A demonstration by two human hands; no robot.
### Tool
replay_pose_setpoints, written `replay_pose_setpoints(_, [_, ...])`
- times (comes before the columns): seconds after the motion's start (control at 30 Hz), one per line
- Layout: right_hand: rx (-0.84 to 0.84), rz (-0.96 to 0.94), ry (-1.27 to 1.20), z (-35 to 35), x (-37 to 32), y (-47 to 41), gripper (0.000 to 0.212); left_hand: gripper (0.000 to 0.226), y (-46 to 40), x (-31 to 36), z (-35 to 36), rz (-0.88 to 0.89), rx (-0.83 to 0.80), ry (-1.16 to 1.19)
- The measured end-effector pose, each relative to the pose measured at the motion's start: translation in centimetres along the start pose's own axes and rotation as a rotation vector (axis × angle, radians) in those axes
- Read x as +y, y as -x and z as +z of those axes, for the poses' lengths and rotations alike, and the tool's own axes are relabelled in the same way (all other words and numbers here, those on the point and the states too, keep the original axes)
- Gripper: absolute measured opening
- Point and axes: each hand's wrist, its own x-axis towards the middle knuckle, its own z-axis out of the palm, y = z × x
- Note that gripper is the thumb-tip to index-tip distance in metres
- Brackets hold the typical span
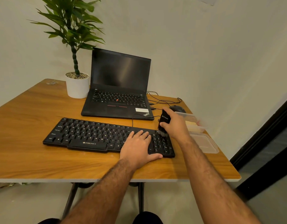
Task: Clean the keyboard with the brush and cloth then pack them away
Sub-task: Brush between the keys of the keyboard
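While right hand (176, 123) grips brush (163, 122), left hand (138, 145) flat on keyboard (91, 136), container (193, 122) perhaps holding cloth.

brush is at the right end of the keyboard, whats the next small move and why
Probably sweep the brush leftward along the top key rows. Its bristles touch only the far right corner of the keyboard, held in the right hand, so most keys look unbrushed. The left hand lies flat on the keys, steadying the board, and may need to shift aside.

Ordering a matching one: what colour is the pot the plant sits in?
Plain white pot, with pebbles on top of the soil; the head view shows it clearly.
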Motion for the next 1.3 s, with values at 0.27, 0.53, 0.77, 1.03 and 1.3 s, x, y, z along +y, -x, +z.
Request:
replay_pose_setpoints(0.27, [-0.169,-0.059,-0.038,-1.3,0.7,0.6,0.075,0.101,0.0,0.0,0.0,0.001,-0.002,0.008])
replay_pose_setpoints(0.53, [-0.121,-0.096,0.013,-0.4,-0.5,1.7,0.073,0.101,0.1,0.1,-0.1,0.004,0.012,0.016])
replay_pose_setpoints(0.77, [-0.030,-0.011,0.026,0.1,-2.0,0.1,0.072,0.103,0.2,0.1,-0.1,-0.002,0.023,0.020])
replay_pose_setpoints(1.03, [-0.046,-0.058,-0.291,4.3,-4.0,-0.9,0.075,0.094,0.3,0.1,-0.2,0.031,0.092,0.065])
replay_pose_setpoints(1.3, [-0.181,-0.150,-0.257,4.9,-5.0,-1.7,0.076,0.086,0.6,0.0,-0.2,0.052,0.113,0.085])
